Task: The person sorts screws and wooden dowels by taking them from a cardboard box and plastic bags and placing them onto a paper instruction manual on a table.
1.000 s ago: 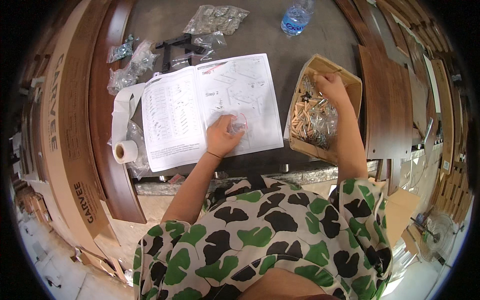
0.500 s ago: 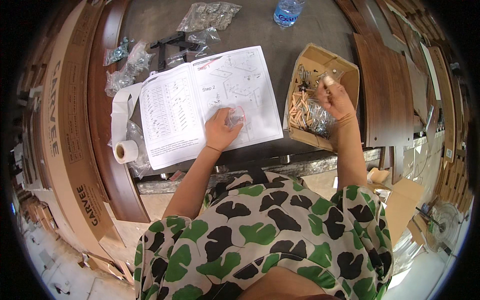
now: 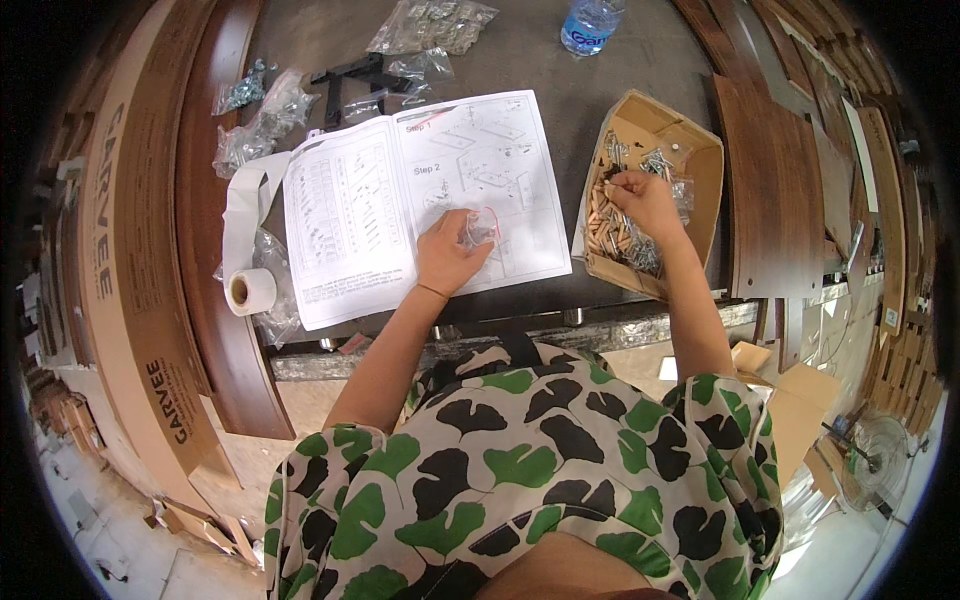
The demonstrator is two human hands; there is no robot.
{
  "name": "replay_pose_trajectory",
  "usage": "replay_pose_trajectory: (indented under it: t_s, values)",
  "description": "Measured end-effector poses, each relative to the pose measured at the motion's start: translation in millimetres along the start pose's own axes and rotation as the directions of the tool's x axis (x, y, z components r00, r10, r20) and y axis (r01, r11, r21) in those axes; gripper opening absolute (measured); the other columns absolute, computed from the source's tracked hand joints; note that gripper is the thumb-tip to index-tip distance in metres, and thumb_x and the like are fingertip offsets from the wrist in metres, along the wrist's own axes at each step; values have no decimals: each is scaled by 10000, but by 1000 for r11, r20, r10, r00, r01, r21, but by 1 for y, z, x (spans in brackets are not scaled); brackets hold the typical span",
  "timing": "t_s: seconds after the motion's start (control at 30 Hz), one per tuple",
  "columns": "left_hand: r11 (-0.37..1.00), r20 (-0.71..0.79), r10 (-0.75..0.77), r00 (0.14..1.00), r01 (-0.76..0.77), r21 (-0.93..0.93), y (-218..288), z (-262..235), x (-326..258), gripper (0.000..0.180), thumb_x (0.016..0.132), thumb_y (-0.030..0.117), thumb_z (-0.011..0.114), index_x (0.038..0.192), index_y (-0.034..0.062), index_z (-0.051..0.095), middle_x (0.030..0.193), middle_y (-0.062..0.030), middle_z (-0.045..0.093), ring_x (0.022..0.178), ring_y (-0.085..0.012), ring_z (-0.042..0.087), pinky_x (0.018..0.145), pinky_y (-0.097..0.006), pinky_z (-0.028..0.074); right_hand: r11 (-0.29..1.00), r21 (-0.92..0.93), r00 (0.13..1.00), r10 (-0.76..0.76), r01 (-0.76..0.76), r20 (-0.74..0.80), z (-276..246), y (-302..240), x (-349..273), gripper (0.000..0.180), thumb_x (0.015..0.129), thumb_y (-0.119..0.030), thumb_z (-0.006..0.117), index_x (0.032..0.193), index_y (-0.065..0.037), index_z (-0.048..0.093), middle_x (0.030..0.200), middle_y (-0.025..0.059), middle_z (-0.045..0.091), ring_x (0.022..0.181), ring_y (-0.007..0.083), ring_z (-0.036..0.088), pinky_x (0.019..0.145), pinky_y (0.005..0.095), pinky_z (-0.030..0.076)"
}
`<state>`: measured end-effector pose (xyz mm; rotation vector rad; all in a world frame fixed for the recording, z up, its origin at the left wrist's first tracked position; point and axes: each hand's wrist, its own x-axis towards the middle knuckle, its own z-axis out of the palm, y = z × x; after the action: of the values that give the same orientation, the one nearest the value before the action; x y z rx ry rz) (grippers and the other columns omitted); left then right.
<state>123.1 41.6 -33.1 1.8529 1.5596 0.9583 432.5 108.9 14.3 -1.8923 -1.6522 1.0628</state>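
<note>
My left hand (image 3: 447,252) rests on the open instruction booklet (image 3: 345,275), its fingers closed on a small clear zip bag (image 3: 479,230) with a red strip. At the right, my right hand (image 3: 648,202) reaches into an open cardboard box (image 3: 706,165). Thumb and fingertips are pinched together among the small hardware; what is between them is too small to make out. Around the fingers lie wooden dowels (image 3: 606,236), metal screws (image 3: 655,163) and small dark pieces. The hand covers part of the box's contents.
Bagged hardware (image 3: 262,128), black brackets (image 3: 350,75) and another bag of metal parts (image 3: 440,25) lie beyond the booklet. A water bottle (image 3: 591,25) stands at the back. A label roll (image 3: 251,291) sits left; brown boards (image 3: 768,190) flank the dark table.
My right hand has moved from the box's right side, where it was raised and blurred near a small clear bag, down and left into the hardware. The left hand keeps its bag on the booklet.
</note>
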Motion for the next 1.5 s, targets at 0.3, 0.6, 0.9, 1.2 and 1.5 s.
replay_pose_trajectory:
  t_s: [0.3,0.6,0.9,1.2,1.5]
  values:
    - [1000,10,-6,1000,6,17,3,0,1,356,652,209,747,935,67,584,832,-116,620,731,-293,623,636,-349,500,847,-421,941,-335,325,52,0,-3,0,209,792,-191,597,854,9,591,728,166,631,672,318,613,612,400,478]
    - [999,13,-36,999,35,35,4,-2,0,359,646,202,746,940,73,586,831,-116,623,721,-295,624,629,-350,503,570,721,919,249,-393,305,-30,-7,-21,194,902,-257,518,950,-69,515,700,-14,471,518,56,343,431,185,250]
    - [999,11,-32,999,32,36,2,0,1,356,650,204,745,935,62,585,851,-122,630,737,-289,632,644,-346,507,817,-462,939,-297,345,175,3,-5,8,213,795,-141,601,956,-1,598,817,236,623,833,391,607,706,466,488]
    - [1000,16,-21,1000,20,8,4,0,2,362,649,206,749,940,65,586,847,-119,625,740,-289,629,647,-349,506,627,-678,922,-293,384,251,5,0,14,175,808,-142,569,924,-12,587,791,218,626,774,395,614,677,470,496]
    - [999,6,-18,1000,18,42,0,-1,-1,365,643,193,746,943,66,582,855,-118,626,744,-299,625,648,-357,507,372,910,972,-68,-183,223,-47,-11,-35,215,912,-269,527,949,-57,533,664,-33,425,542,44,347,412,160,295]
